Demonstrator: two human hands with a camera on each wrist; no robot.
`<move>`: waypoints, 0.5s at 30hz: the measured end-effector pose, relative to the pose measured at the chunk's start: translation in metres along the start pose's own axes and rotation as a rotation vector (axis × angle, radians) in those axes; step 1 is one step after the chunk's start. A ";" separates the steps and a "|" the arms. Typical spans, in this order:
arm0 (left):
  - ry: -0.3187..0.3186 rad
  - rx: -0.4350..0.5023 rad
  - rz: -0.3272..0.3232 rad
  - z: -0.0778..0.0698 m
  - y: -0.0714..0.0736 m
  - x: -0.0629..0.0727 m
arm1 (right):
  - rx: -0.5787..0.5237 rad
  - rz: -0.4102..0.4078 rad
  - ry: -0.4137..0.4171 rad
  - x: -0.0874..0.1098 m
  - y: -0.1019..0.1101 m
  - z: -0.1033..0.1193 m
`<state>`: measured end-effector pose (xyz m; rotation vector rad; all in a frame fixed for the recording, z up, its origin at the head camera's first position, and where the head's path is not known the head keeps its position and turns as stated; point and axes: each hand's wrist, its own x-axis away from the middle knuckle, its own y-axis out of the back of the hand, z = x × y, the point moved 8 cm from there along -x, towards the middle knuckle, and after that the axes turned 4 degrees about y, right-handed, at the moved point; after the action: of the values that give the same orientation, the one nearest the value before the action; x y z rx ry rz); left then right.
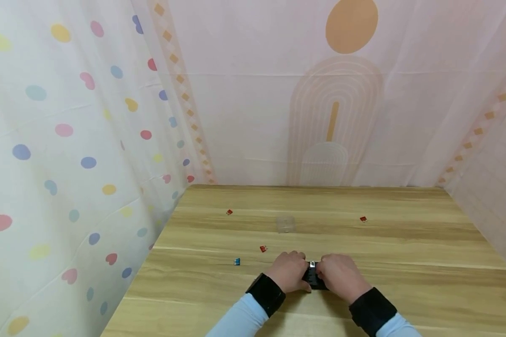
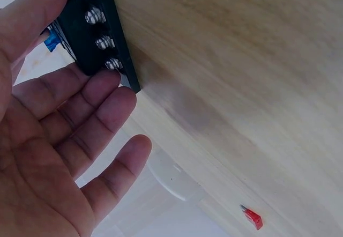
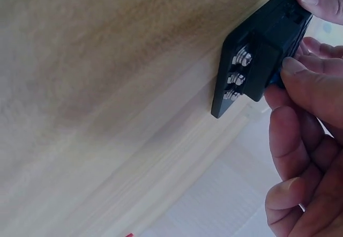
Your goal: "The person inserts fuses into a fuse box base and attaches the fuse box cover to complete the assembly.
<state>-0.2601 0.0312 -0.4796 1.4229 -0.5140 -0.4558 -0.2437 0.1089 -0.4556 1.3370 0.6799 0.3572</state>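
Between both hands, low in the head view, is a black fuse block (image 1: 315, 281) with a row of silver screw terminals (image 2: 105, 43) along one side. My left hand (image 1: 287, 271) grips it by one end, thumb on one side and fingertips at its edge. My right hand (image 1: 341, 275) is at the other side, thumb and index finger pinching a small blue blade fuse (image 2: 52, 41) against the block's face. In the right wrist view the thumb covers most of this fuse, leaving a sliver of blue (image 3: 277, 78). How deep it sits is hidden.
On the wood-grain table (image 1: 185, 299) lie a blue blade fuse (image 1: 237, 261) and red ones: one left of the hands (image 1: 263, 249), one far left (image 1: 229, 212), one far right (image 1: 363, 219). A clear plastic cover (image 1: 286, 224) lies beyond the hands. Curtains (image 1: 253, 117) border the table.
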 end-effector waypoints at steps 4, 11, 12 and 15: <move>0.004 -0.002 0.012 0.000 0.000 -0.001 | 0.010 -0.001 0.005 0.001 0.001 0.002; 0.019 0.005 0.012 0.000 -0.004 -0.001 | 0.007 0.003 0.016 0.001 0.000 0.003; 0.020 0.005 0.012 0.000 -0.004 -0.001 | 0.004 0.003 0.015 0.000 0.000 0.003; 0.020 0.005 0.012 0.000 -0.004 -0.001 | 0.002 0.001 0.017 0.000 0.001 0.003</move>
<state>-0.2611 0.0319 -0.4836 1.4275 -0.5076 -0.4311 -0.2417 0.1072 -0.4545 1.3378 0.6937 0.3696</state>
